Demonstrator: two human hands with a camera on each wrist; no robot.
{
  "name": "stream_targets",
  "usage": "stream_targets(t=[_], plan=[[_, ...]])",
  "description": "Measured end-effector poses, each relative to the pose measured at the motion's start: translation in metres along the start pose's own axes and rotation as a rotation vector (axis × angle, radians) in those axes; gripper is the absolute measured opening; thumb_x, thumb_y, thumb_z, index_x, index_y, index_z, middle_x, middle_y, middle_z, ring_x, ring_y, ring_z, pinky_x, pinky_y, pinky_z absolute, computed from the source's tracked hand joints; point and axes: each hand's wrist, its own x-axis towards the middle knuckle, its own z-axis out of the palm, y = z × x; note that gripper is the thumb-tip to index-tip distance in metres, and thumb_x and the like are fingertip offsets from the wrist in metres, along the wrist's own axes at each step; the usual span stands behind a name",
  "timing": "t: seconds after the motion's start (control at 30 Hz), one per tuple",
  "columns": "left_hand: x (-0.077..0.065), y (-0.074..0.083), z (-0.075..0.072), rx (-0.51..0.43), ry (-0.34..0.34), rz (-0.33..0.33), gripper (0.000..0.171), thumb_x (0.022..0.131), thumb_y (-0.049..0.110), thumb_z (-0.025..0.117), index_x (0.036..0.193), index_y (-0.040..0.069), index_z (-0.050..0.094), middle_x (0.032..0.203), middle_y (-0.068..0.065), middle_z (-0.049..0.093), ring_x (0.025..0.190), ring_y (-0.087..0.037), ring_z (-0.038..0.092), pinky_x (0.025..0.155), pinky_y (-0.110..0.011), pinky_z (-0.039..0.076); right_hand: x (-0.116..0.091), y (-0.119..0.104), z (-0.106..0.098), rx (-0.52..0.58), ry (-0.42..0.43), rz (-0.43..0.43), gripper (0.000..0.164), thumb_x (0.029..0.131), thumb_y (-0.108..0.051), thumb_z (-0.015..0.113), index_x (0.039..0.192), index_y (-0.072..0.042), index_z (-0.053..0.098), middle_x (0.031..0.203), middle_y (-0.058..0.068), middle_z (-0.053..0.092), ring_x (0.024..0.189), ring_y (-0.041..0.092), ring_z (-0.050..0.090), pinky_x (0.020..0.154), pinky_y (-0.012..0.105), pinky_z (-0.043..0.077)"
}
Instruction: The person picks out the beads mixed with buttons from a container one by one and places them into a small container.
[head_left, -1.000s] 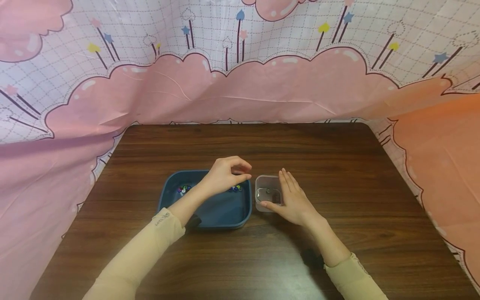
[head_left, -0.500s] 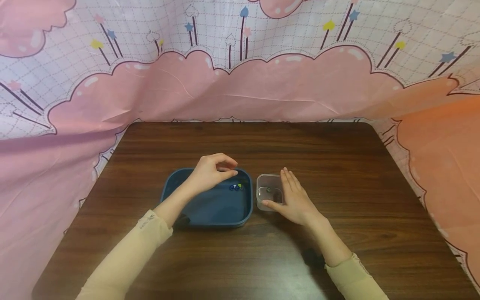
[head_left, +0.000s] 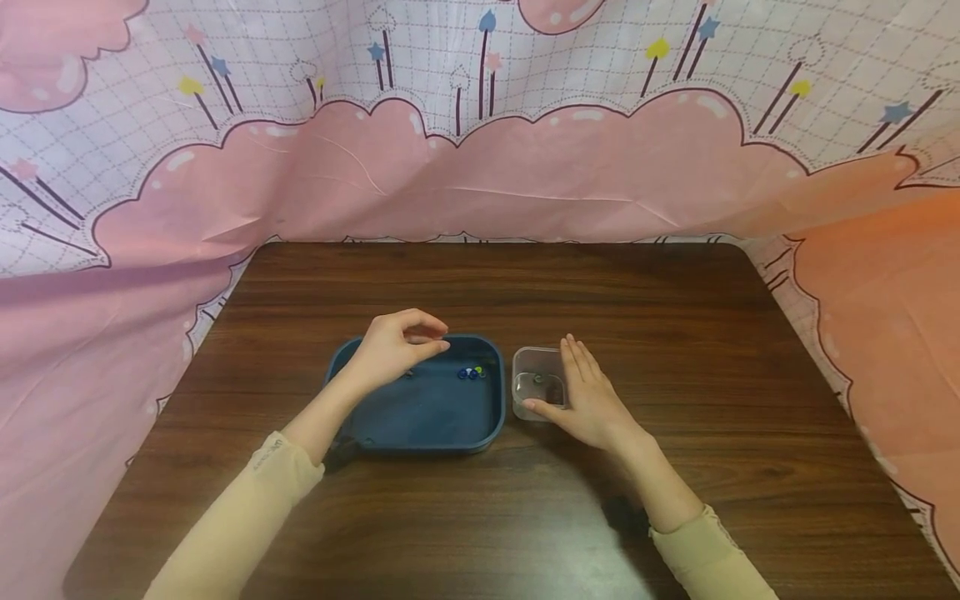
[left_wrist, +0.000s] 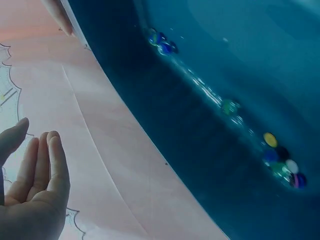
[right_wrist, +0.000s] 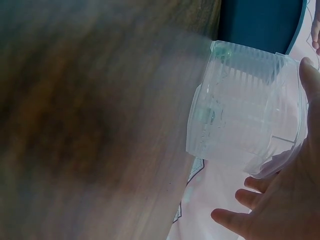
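Observation:
Above the left part of a blue tray (head_left: 438,421), my left hand (head_left: 393,343) hovers with thumb and fingers apart and nothing visible between them. Several colored glass marbles (left_wrist: 282,160) lie along the tray's far side; a smaller blue and yellow-green group (head_left: 472,373) sits near its right end. A lone green marble (left_wrist: 230,107) rests between the groups. My right hand (head_left: 596,404) rests against a clear plastic container (right_wrist: 245,105), its thumb along the near side and straight fingers along the right. Inside the container is a small green marble (head_left: 538,378).
The dark wooden table (head_left: 600,292) extends around both containers. A pink cloth with cloud and star prints (head_left: 480,196) hangs behind it and along the sides. The tray and clear container stand side by side with a narrow gap.
My left hand has moved leftward across the tray, away from the clear container, uncovering the marbles near the right end. My right hand has kept its place at the container.

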Motion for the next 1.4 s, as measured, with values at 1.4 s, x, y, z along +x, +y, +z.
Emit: stream_targets(t=[1.4], plan=[[-0.027,-0.077,-0.025,0.095,0.084,-0.165,0.032,0.09,0.009,0.069,0.119,-0.006,0.064,0.117,-0.024,0.066,0.103,-0.032,0.068,0.078,-0.035,0.059,-0.002,-0.002,-0.001,0.014,0.0,0.012,0.115,0.083,-0.071,0.06,0.156,-0.001,0.005,0.163,0.018,0.005,0.149,0.037,0.006,0.116,0.06,0.015]])
